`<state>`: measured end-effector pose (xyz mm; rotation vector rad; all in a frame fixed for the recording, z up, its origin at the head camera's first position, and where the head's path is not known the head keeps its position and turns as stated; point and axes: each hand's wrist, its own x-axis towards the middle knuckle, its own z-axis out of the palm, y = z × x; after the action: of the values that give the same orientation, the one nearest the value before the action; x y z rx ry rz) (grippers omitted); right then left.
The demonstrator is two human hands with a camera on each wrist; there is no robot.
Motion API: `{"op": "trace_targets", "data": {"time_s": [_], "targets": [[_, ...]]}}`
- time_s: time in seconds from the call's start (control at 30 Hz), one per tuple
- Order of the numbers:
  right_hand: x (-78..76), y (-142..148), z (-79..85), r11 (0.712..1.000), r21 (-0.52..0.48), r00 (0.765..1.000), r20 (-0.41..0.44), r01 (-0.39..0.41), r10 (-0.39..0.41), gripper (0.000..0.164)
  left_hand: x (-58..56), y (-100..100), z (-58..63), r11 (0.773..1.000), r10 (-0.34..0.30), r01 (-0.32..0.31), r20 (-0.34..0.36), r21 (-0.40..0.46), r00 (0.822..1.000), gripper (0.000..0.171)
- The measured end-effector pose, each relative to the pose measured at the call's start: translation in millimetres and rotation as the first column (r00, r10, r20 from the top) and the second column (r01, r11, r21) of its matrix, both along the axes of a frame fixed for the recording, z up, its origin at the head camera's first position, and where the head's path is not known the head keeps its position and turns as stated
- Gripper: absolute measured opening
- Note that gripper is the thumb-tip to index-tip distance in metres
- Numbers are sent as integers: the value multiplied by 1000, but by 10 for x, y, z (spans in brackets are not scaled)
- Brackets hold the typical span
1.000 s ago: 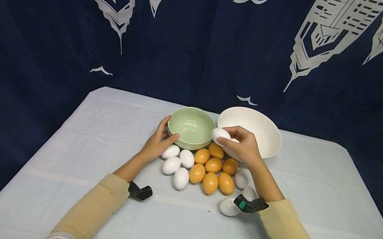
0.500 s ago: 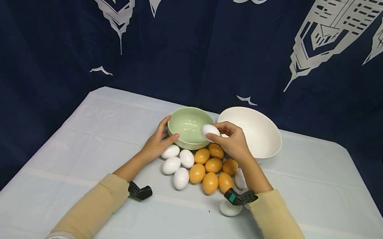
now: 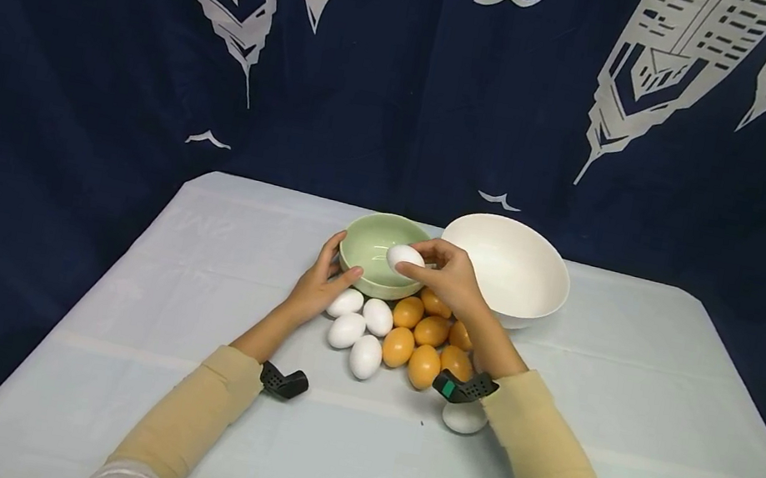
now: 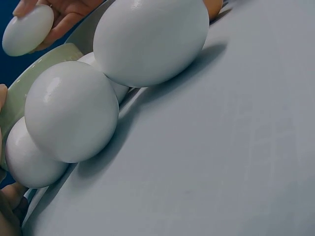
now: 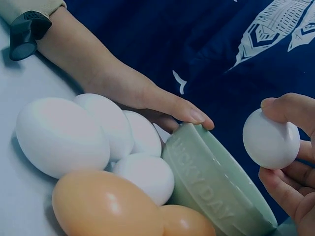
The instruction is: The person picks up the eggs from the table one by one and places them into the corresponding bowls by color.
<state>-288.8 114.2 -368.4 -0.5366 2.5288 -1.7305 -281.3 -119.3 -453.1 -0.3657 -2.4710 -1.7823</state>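
Note:
A white egg (image 3: pixel 405 258) is pinched between the thumb and fingers of my right hand (image 3: pixel 449 275), held over the green bowl (image 3: pixel 360 250). The right wrist view shows this egg (image 5: pixel 270 139) above the bowl's rim. My left hand (image 3: pixel 318 283) grips the bowl's left side, thumb at the near rim and fingers round the outside. Inside the bowl, the part that shows holds no egg. In front of it lie several white eggs (image 3: pixel 365 356) on the left and several brown eggs (image 3: pixel 423 366) on the right, some hidden by the right forearm.
A larger white bowl (image 3: pixel 525 275) stands right of the green one. Another white egg (image 3: pixel 464 417) lies under the right wrist, partly covered. The table (image 3: pixel 112 312) has a pale cloth, and a dark blue curtain (image 3: pixel 375 102) hangs behind it.
My right hand has moved left with the white egg, from beside the green bowl's right rim to over its inside. The left hand keeps its grip on the bowl.

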Motion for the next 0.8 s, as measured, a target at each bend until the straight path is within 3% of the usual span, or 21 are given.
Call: {"op": "trace_targets", "data": {"time_s": [0.8], "targets": [[-222,-347,-106,986,167,999,42,-10,3,50,-21,-9,-15,1000,-7,7,1,2,1000,70]]}}
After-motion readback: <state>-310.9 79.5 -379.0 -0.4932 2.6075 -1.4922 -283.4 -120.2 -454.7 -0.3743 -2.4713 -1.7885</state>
